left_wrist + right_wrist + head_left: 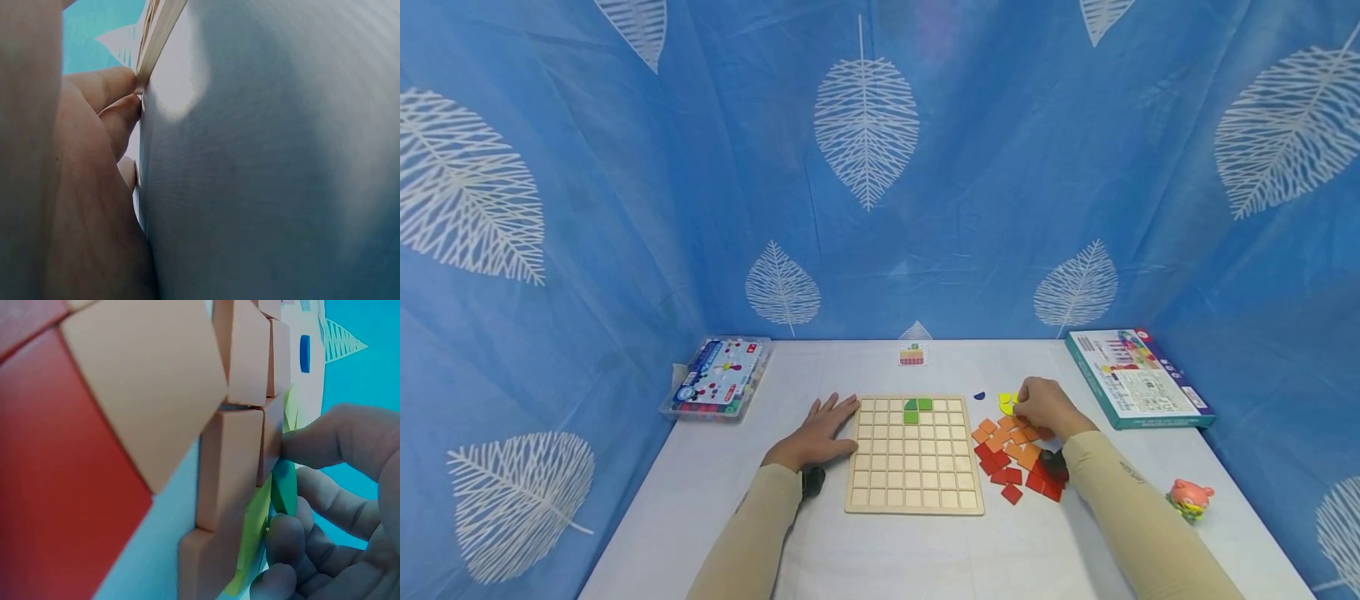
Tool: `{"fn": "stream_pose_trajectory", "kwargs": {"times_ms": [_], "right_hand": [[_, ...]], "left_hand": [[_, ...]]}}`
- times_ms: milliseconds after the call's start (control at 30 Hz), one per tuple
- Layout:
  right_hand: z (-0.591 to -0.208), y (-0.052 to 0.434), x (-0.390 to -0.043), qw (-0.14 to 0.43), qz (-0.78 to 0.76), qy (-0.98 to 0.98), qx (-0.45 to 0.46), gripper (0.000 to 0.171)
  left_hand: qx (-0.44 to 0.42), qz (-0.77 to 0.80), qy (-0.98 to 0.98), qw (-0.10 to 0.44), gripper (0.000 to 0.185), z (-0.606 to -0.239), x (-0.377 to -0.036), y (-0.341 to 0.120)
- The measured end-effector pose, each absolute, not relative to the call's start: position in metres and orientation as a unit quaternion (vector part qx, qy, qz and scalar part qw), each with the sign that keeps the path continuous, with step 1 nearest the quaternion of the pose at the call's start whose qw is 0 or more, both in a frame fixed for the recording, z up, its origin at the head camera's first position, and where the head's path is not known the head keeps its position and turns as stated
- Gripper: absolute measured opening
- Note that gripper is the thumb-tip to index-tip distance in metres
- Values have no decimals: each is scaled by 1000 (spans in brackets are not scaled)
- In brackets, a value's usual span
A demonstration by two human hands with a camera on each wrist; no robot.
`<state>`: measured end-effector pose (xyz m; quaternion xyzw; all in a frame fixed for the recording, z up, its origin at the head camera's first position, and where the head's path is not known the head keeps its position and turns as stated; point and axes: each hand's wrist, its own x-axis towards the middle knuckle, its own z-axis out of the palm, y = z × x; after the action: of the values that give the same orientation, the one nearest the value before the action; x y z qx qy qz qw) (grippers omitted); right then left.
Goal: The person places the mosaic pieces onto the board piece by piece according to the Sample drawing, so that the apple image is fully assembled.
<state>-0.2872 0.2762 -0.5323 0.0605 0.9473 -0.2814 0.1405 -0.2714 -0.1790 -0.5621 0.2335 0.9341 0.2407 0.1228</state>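
Note:
A wooden grid board (914,510) lies on the table, with one round-cornered green tile (911,406) and two square green tiles (925,404) in its upper cells. Against the board's left edge rests my left hand (817,435), fingers spread on the table; its fingertips meet the wooden rim (164,37) in the left wrist view. Above the yellow tiles (1006,403), my right hand (1047,406) has curled fingers. In the right wrist view its thumb and fingers pinch a green tile (285,487) beside the orange tiles (230,462). That tile's full outline is hidden.
Red tiles (1011,493) lie in a loose heap right of the board. A dark blue half-round tile (979,396) sits near its top right corner. Around are a pattern card (913,355), a plastic case (718,379), a flat box (1138,377) and a pink figurine (1191,497).

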Motion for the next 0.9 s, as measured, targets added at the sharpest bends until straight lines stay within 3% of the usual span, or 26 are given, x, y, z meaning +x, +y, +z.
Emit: {"fn": "stream_pose_trajectory", "kwargs": {"times_ms": [467,900], "right_hand": [[-532,278,-284,151,-288,945,29,15],[-531,265,-278,70,-278,957,-51,14]], "left_hand": [[243,245,931,117,81,-561,-271,-179],[241,235,935,115,82,-564,-272,-179]]}}
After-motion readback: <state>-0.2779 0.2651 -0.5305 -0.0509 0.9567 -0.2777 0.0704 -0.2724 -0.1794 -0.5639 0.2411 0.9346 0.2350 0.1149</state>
